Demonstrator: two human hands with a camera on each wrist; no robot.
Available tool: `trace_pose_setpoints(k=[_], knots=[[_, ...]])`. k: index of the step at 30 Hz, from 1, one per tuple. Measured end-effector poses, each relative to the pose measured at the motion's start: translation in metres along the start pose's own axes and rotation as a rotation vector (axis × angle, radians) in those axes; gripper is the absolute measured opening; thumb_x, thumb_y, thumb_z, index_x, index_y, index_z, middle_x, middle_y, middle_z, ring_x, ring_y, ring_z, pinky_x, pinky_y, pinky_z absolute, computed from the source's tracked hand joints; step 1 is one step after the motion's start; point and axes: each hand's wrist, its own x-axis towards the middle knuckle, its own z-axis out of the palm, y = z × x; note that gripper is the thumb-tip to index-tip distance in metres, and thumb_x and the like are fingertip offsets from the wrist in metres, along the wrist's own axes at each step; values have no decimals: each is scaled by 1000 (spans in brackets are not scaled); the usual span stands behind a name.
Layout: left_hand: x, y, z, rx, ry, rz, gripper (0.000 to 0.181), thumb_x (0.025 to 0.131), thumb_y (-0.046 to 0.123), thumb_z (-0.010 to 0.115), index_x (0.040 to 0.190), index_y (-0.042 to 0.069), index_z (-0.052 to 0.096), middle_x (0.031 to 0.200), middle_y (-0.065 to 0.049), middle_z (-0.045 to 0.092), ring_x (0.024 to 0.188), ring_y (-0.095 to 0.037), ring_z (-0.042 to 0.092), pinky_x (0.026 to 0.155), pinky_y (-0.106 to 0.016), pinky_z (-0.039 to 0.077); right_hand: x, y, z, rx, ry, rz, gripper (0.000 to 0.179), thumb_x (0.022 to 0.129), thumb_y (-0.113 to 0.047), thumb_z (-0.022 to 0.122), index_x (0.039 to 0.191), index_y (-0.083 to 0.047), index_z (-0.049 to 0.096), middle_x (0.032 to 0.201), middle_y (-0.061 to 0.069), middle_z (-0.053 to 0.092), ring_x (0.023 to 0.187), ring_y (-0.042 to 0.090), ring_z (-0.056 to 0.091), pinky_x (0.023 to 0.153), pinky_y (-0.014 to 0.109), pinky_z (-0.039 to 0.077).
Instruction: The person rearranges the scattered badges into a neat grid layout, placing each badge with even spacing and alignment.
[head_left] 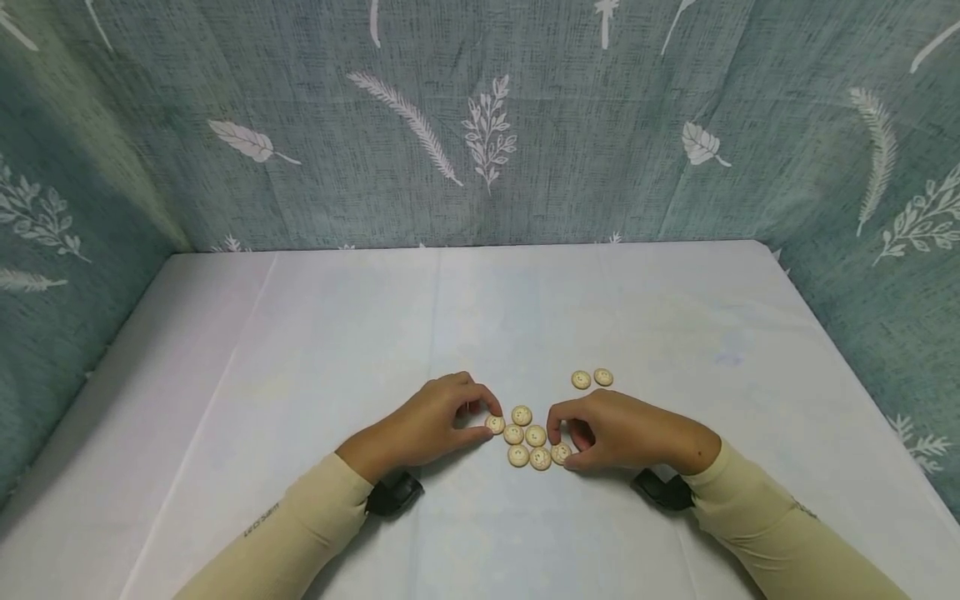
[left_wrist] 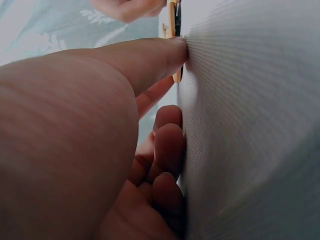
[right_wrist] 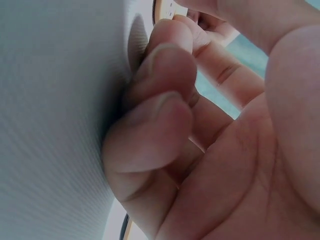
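Observation:
Several small round pale wooden discs with small dark marks lie on the white table, closely grouped between the hands. At the group's left edge, my left hand (head_left: 435, 421) pinches one disc (head_left: 495, 424) between thumb and index finger. My right hand (head_left: 618, 427) holds another disc (head_left: 561, 453) by its edges, at the right end of the nearest row. Between them sit a top disc (head_left: 521, 415), two middle discs and two lower ones. In the left wrist view, a disc's edge (left_wrist: 176, 75) shows at the fingertips, its underside dark. The right wrist view shows curled fingers (right_wrist: 150, 135) over the cloth.
Two more discs, a left one (head_left: 581, 379) and a right one (head_left: 603, 377), lie side by side beyond my right hand. A white cloth covers the table (head_left: 315, 333). Grey-green leaf-patterned curtains (head_left: 570, 167) stand at the back and sides. Each wrist wears a black camera (head_left: 395, 493).

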Motion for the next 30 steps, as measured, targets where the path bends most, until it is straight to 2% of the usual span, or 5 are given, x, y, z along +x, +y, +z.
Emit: trace_pose_setpoints(k=[9,15,21,30], knots=[[0,2,-3,13,14,9,19,88,23,78,105,25,70,93,9,57,88,-7,51,78,-24,45,2,1,-1,-34,32,-24,22,83,-13,77,94,-26,64,64,-16,50,57,-3,47,57,18,42],[0,2,-3,8,2,-2,19,88,23,78,105,25,70,94,9,57,89,-7,51,79,-24,45,1,1,-1,-28,48,-36,21,83,-12,77,95,-24,64,65,-15,51,58,-3,47,57,19,43],[1,3,-3,19,19,7,20,88,23,79,105,25,70,94,9,57,88,-8,52,78,-24,45,2,3,-1,-39,69,-29,20,85,-15,77,96,-23,63,64,-15,51,57,-3,47,57,19,43],[0,2,-1,14,7,2,19,88,24,78,105,26,70,94,9,57,88,-7,51,78,-24,45,2,3,0,-19,60,-6,19,87,-17,76,97,-23,62,65,-14,52,57,-2,48,57,20,44]])
